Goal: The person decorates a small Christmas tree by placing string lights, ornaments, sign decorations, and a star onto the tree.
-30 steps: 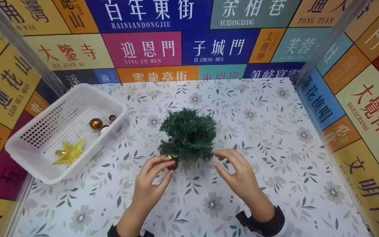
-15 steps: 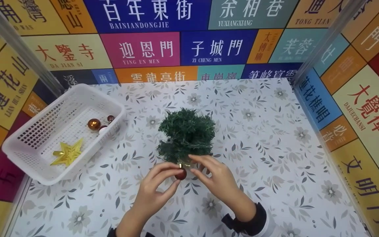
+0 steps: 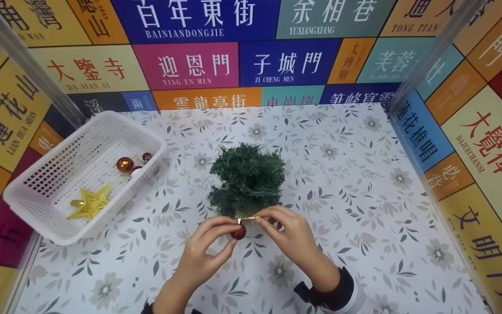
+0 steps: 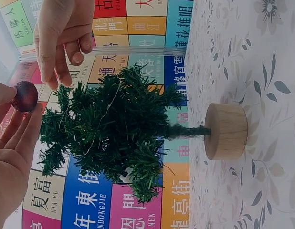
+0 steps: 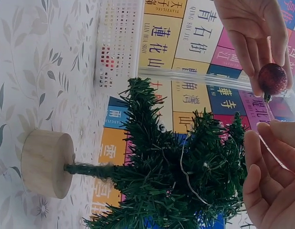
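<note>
A dark red glittery bauble (image 3: pixel 238 233) is pinched in the fingers of my left hand (image 3: pixel 205 248), at the near side of a small artificial Christmas tree (image 3: pixel 246 174). From the bauble's cap a gold cord (image 3: pixel 249 217) stretches across to my right hand (image 3: pixel 292 235), whose thumb and finger pinch its other end. The bauble (image 5: pixel 273 80) also shows in the right wrist view, hanging just beyond the right fingertips. The tree stands upright on a round wooden base (image 4: pixel 227 131), and thin wire winds through its branches. Neither hand grips the tree.
On the left stands a white perforated basket (image 3: pixel 37 174). Inside it lie a gold star (image 3: pixel 89 203), an amber ball (image 3: pixel 124 164) and a few smaller balls near the right wall. Panels printed with characters (image 3: pixel 198 65) border the patterned tabletop (image 3: pixel 342 183).
My left hand has brought the bauble right and nearer, in front of the tree. My right hand has come left from the tree's side and now pinches the gold cord, pulled taut.
</note>
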Available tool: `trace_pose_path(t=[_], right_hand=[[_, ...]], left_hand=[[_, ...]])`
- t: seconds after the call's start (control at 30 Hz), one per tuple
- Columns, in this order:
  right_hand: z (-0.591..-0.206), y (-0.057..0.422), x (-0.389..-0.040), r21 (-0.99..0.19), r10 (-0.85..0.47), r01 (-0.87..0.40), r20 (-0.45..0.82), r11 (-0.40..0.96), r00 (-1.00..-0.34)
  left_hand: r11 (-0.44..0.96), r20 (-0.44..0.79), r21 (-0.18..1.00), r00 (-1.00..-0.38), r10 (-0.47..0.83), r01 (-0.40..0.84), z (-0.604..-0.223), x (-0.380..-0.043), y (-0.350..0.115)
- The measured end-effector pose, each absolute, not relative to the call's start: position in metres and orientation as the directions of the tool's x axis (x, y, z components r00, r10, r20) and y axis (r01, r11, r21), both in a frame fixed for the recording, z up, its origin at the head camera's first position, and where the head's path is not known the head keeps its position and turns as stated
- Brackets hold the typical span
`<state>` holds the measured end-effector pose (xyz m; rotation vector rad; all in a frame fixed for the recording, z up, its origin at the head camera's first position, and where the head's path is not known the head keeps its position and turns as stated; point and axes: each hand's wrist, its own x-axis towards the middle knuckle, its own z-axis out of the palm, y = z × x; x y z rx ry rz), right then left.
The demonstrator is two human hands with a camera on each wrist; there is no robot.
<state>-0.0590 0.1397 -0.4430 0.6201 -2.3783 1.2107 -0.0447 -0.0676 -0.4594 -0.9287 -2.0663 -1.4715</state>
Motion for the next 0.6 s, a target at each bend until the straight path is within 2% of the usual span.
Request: trace_pose_path(t=[0.23, 0.6], right_hand=[[-0.443, 0.139, -0.06, -0.634, -0.216, -0.587, 0.565, 0.504, -0.796], [-0.448, 0.132, -0.061, -0.614, -0.251, -0.576, 0.536, 0.54, -0.806]], left_hand=[[0.196, 0.632, 0.671, -0.69, 0.354, 0.715, -0.469, -0.047, -0.072], [0.239, 0.594, 0.682, -0.714, 0.372, 0.692, -0.477, -0.052, -0.072]])
